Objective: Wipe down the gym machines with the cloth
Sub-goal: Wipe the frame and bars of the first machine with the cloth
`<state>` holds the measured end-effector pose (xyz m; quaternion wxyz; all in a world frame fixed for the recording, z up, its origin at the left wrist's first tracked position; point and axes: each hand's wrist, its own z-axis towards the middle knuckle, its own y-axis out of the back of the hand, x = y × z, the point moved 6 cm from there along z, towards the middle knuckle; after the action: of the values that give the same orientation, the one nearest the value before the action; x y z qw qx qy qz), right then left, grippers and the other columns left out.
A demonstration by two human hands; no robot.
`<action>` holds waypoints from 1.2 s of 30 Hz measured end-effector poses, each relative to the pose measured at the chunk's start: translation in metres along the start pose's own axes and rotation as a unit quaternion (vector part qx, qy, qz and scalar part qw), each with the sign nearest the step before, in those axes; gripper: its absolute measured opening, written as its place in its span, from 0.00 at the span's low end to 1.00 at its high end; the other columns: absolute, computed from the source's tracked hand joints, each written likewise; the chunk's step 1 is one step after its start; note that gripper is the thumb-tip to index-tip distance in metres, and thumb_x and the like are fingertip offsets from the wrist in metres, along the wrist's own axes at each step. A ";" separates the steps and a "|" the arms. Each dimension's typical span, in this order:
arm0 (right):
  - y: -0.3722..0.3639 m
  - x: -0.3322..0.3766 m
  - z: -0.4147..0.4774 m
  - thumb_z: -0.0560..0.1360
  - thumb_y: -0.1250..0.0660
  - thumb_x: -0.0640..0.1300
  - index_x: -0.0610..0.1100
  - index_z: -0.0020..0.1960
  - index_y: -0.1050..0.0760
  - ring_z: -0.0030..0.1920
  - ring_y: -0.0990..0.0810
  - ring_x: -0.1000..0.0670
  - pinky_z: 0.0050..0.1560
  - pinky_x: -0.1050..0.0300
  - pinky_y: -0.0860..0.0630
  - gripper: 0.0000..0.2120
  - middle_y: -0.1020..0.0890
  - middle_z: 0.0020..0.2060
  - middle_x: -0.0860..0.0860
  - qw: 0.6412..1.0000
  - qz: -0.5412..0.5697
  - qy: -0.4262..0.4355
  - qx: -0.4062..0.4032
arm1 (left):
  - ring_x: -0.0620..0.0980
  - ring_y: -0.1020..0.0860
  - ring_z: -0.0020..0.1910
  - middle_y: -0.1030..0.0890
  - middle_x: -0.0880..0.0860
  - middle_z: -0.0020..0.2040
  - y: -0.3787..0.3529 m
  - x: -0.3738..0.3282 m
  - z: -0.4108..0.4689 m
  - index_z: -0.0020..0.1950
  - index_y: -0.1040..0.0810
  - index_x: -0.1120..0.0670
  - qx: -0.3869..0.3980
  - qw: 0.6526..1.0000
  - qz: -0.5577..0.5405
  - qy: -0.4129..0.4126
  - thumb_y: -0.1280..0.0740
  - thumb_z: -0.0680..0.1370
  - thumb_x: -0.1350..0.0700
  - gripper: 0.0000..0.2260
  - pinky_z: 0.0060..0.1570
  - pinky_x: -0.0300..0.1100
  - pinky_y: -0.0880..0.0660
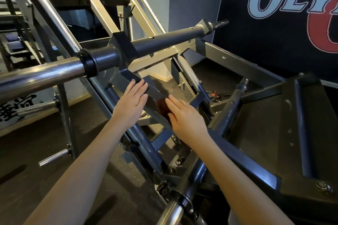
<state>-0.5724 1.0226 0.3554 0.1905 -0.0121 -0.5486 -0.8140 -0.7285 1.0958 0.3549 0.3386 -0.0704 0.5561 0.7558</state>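
Left hand (132, 102) lies flat on the machine's grey bar (237, 152), fingers straight; right hand (184, 117), fingers also straight, presses the cloth (161, 105) there.

The small fuzzy cloth (161, 105) is dark red-brown. The slanted painted metal beam (237, 153) is dark grey-blue. The long round bar (42, 75) is shiny silver, and its collar (89, 63) is black. The big wall banner (265, 45) is black, with pale grey letters (256, 0) and a red shape (318, 31). The rubber floor (22, 160) is black with tiny pale specks.
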 end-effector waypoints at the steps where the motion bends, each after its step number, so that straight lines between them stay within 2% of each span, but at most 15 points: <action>1: -0.001 0.005 0.008 0.82 0.42 0.45 0.46 0.75 0.37 0.70 0.32 0.49 0.67 0.56 0.35 0.21 0.33 0.73 0.51 1.000 -0.001 0.009 0.004 | 0.43 0.57 0.78 0.47 0.46 0.79 0.000 0.000 0.000 0.79 0.44 0.51 -0.001 1.000 -0.002 -0.002 0.52 0.85 0.51 0.21 0.73 0.38 0.60; 3: -0.001 0.003 0.005 0.82 0.43 0.46 0.48 0.76 0.39 0.72 0.36 0.50 0.70 0.55 0.38 0.22 0.37 0.76 0.52 1.000 -0.005 0.014 0.021 | 0.43 0.57 0.78 0.47 0.46 0.79 0.001 0.001 0.000 0.79 0.44 0.51 0.001 1.000 0.000 -0.004 0.52 0.85 0.51 0.21 0.73 0.38 0.60; 6: 0.005 -0.019 -0.036 0.82 0.41 0.46 0.51 0.77 0.42 0.75 0.41 0.52 0.73 0.58 0.48 0.25 0.40 0.76 0.55 1.000 -0.005 -0.013 0.027 | 0.43 0.58 0.78 0.48 0.45 0.79 0.000 0.003 0.000 0.79 0.45 0.50 0.009 1.000 0.005 -0.002 0.52 0.85 0.50 0.21 0.72 0.37 0.61; 7: 0.009 -0.026 -0.050 0.81 0.39 0.46 0.51 0.77 0.41 0.75 0.40 0.52 0.70 0.58 0.48 0.26 0.39 0.76 0.55 0.999 -0.013 -0.025 0.015 | 0.43 0.58 0.78 0.48 0.45 0.79 0.000 0.003 0.000 0.79 0.45 0.50 0.010 1.000 0.005 -0.001 0.52 0.85 0.50 0.21 0.72 0.37 0.61; 10: 0.007 -0.029 -0.055 0.77 0.33 0.44 0.47 0.75 0.36 0.70 0.30 0.47 0.66 0.53 0.36 0.27 0.31 0.72 0.50 0.998 -0.047 -0.034 -0.014 | 0.44 0.58 0.78 0.48 0.46 0.79 -0.001 0.003 0.001 0.79 0.45 0.50 0.004 1.000 0.008 -0.001 0.52 0.85 0.50 0.21 0.74 0.39 0.60; 15: -0.005 0.004 0.007 0.82 0.43 0.47 0.47 0.77 0.42 0.71 0.33 0.49 0.69 0.53 0.35 0.24 0.38 0.76 0.51 0.999 -0.023 -0.029 0.010 | 0.44 0.57 0.78 0.47 0.46 0.79 -0.002 0.005 0.001 0.79 0.44 0.50 -0.007 1.000 0.016 -0.009 0.52 0.85 0.50 0.21 0.74 0.41 0.59; 18: 0.000 0.004 0.001 0.83 0.46 0.48 0.49 0.78 0.45 0.75 0.40 0.51 0.73 0.55 0.43 0.24 0.42 0.77 0.53 0.999 -0.008 -0.028 0.029 | 0.43 0.57 0.78 0.47 0.46 0.79 -0.001 0.006 0.001 0.79 0.44 0.50 -0.011 1.000 0.011 -0.012 0.51 0.85 0.50 0.21 0.73 0.39 0.59; 20: 0.004 -0.007 -0.022 0.84 0.47 0.48 0.52 0.79 0.48 0.76 0.46 0.53 0.71 0.60 0.52 0.24 0.45 0.78 0.56 0.998 -0.004 -0.038 0.045 | 0.44 0.57 0.78 0.47 0.46 0.79 0.000 0.005 0.001 0.79 0.44 0.51 -0.012 1.000 0.011 -0.016 0.51 0.85 0.51 0.21 0.72 0.38 0.60; 22: 0.008 -0.017 -0.043 0.84 0.48 0.48 0.53 0.79 0.51 0.77 0.50 0.55 0.70 0.61 0.56 0.25 0.48 0.78 0.57 0.996 -0.014 -0.062 0.063 | 0.44 0.57 0.78 0.47 0.46 0.79 0.000 0.004 0.000 0.79 0.44 0.51 -0.012 1.000 0.011 -0.019 0.51 0.85 0.51 0.21 0.72 0.37 0.61; 25: 0.007 -0.018 -0.041 0.83 0.45 0.48 0.52 0.79 0.53 0.77 0.47 0.53 0.74 0.56 0.51 0.27 0.47 0.78 0.55 0.993 -0.027 -0.082 0.075 | 0.44 0.57 0.78 0.47 0.46 0.79 0.000 0.004 0.000 0.79 0.44 0.51 -0.016 1.000 -0.003 -0.020 0.51 0.85 0.51 0.21 0.72 0.37 0.61; 28: 0.004 -0.003 -0.004 0.82 0.42 0.46 0.49 0.78 0.48 0.73 0.36 0.48 0.71 0.50 0.37 0.27 0.34 0.73 0.51 0.993 0.043 -0.093 0.061 | 0.43 0.58 0.78 0.47 0.46 0.79 -0.001 0.006 0.001 0.79 0.44 0.51 -0.012 1.000 -0.018 -0.019 0.51 0.85 0.51 0.21 0.73 0.37 0.61; 29: 0.003 0.004 0.009 0.81 0.41 0.45 0.48 0.77 0.45 0.72 0.34 0.48 0.70 0.49 0.35 0.26 0.33 0.73 0.50 0.993 0.059 -0.084 0.059 | 0.42 0.58 0.78 0.47 0.46 0.79 -0.002 0.007 0.001 0.79 0.44 0.51 -0.010 1.000 -0.023 -0.016 0.51 0.85 0.51 0.21 0.73 0.37 0.61; 31: 0.002 0.014 0.024 0.82 0.42 0.44 0.47 0.76 0.41 0.72 0.35 0.48 0.70 0.51 0.36 0.24 0.37 0.75 0.50 0.995 0.060 -0.042 0.069 | 0.40 0.58 0.77 0.47 0.45 0.79 -0.003 0.006 0.001 0.79 0.44 0.50 -0.007 1.000 -0.028 -0.012 0.51 0.85 0.50 0.21 0.72 0.36 0.61; 33: 0.004 0.010 0.025 0.83 0.44 0.44 0.48 0.77 0.42 0.73 0.38 0.51 0.68 0.58 0.38 0.23 0.42 0.77 0.52 0.991 0.085 -0.005 0.102 | 0.40 0.59 0.76 0.48 0.45 0.79 -0.002 0.004 0.000 0.78 0.44 0.50 -0.002 1.000 -0.028 -0.010 0.51 0.85 0.51 0.21 0.73 0.37 0.61; 36: 0.004 -0.009 0.009 0.84 0.46 0.44 0.52 0.78 0.45 0.74 0.42 0.55 0.63 0.66 0.44 0.24 0.46 0.77 0.57 0.974 0.155 0.001 0.165 | 0.41 0.58 0.77 0.47 0.45 0.79 0.000 0.003 0.000 0.78 0.43 0.50 0.010 0.999 -0.041 0.009 0.52 0.85 0.50 0.21 0.76 0.44 0.59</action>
<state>-0.5649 1.0319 0.3605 0.3137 -0.0647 -0.6666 -0.6731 -0.7309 1.0971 0.3534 0.3650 -0.0966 0.5630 0.7352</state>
